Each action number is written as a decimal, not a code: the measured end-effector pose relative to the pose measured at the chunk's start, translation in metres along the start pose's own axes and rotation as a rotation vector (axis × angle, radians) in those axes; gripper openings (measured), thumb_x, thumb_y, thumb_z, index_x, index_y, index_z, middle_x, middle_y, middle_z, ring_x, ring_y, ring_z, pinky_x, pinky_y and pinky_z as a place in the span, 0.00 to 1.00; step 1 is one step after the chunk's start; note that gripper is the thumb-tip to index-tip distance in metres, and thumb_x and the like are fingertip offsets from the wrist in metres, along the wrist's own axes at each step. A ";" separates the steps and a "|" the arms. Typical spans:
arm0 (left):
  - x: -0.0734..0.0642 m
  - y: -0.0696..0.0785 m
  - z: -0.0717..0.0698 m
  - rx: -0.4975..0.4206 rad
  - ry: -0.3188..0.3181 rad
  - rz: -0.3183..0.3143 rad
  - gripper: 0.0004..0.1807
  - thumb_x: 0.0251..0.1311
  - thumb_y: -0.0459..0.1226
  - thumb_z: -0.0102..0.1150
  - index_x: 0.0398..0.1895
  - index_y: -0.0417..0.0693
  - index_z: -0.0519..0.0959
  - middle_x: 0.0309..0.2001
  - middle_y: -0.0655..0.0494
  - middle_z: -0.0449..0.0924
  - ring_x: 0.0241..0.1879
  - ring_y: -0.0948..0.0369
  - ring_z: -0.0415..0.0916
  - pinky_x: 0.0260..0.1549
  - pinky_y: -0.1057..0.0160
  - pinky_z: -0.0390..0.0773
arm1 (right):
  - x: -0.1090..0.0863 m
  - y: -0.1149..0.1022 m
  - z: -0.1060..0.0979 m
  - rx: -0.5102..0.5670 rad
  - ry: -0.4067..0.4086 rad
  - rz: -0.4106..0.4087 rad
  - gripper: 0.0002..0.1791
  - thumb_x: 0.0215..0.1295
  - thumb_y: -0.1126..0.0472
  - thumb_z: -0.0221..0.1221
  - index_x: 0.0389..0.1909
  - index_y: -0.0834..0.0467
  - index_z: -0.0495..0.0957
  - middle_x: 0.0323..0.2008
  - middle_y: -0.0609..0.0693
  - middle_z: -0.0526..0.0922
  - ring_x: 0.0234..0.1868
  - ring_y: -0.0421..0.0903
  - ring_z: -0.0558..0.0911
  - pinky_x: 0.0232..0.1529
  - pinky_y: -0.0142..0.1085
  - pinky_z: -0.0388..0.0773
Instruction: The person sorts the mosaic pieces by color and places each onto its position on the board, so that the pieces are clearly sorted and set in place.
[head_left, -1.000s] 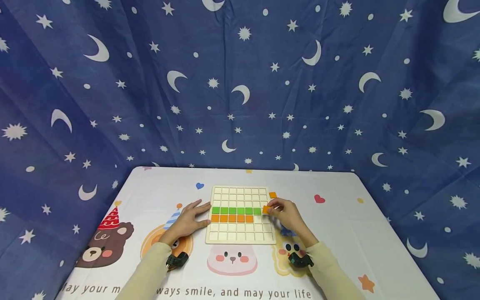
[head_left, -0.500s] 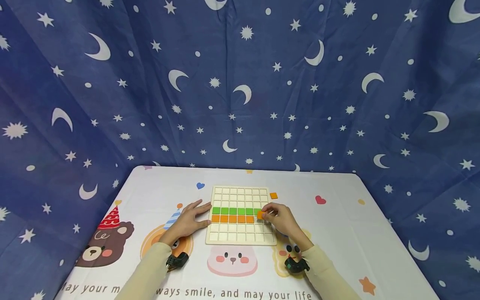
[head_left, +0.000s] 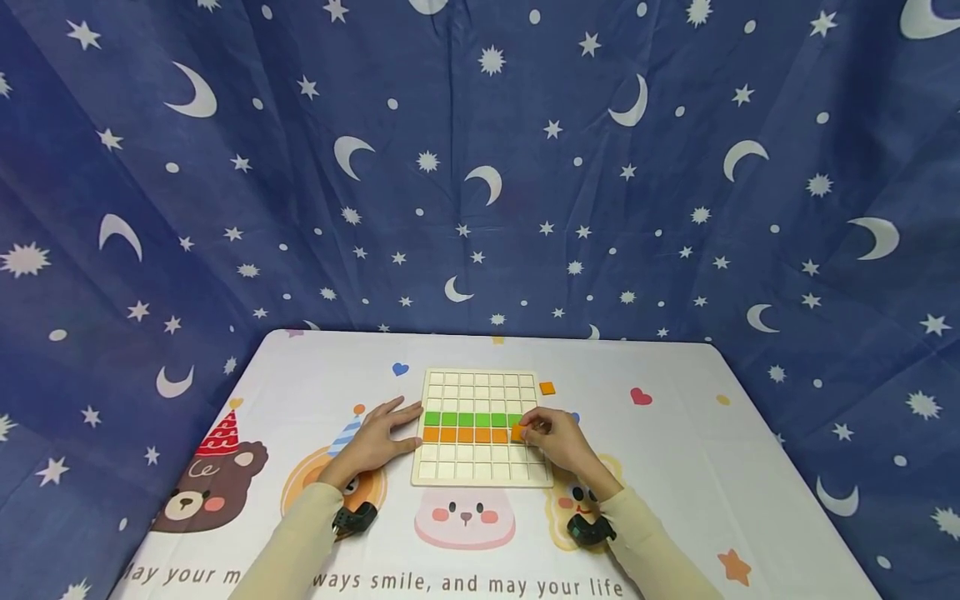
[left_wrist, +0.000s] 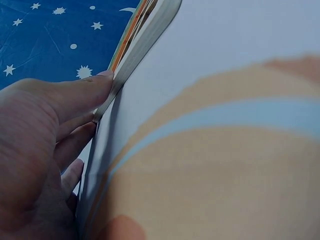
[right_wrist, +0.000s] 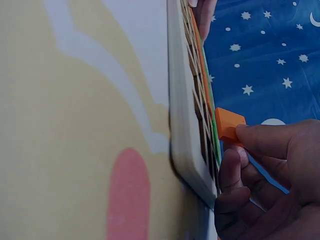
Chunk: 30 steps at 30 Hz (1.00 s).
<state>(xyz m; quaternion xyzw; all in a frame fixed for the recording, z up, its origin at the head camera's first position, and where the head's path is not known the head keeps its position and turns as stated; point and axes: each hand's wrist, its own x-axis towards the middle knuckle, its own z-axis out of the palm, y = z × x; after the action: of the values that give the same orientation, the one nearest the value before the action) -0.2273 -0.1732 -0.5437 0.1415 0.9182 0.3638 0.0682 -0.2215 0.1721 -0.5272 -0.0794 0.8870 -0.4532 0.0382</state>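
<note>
A pale wooden grid board [head_left: 472, 482] lies on the table, with a row of green tiles [head_left: 467, 418] and, just nearer, a row of orange tiles [head_left: 457, 435]. My right hand [head_left: 562, 442] pinches an orange square tile [right_wrist: 228, 125] between thumb and fingers, low over the right end of the orange row; the right wrist view shows it slightly tilted. At the board's left edge, my left hand [head_left: 378, 446] rests with fingers spread and thumb extended, thumb tip [left_wrist: 104, 75] touching the side.
One loose orange tile [head_left: 547, 388] lies on the table beyond the board's right edge. A white cloth [head_left: 645, 475] printed with cartoon animals covers the table. Behind it hangs a blue curtain [head_left: 525, 167] with moons and stars.
My right hand has carried the orange tile left and a little nearer, from the board's right edge to the end of the orange row. My left hand has stayed at its edge.
</note>
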 end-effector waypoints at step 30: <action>0.001 -0.002 0.002 -0.004 0.004 0.005 0.35 0.58 0.49 0.68 0.70 0.56 0.70 0.74 0.55 0.62 0.77 0.43 0.46 0.70 0.32 0.49 | 0.002 0.007 0.005 -0.081 0.018 -0.055 0.06 0.59 0.64 0.68 0.37 0.54 0.86 0.28 0.45 0.82 0.26 0.39 0.74 0.27 0.28 0.72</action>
<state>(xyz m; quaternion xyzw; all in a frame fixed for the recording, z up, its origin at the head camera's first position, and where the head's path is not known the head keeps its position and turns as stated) -0.2286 -0.1728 -0.5459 0.1428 0.9172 0.3661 0.0657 -0.2234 0.1717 -0.5357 -0.1010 0.9025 -0.4184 0.0147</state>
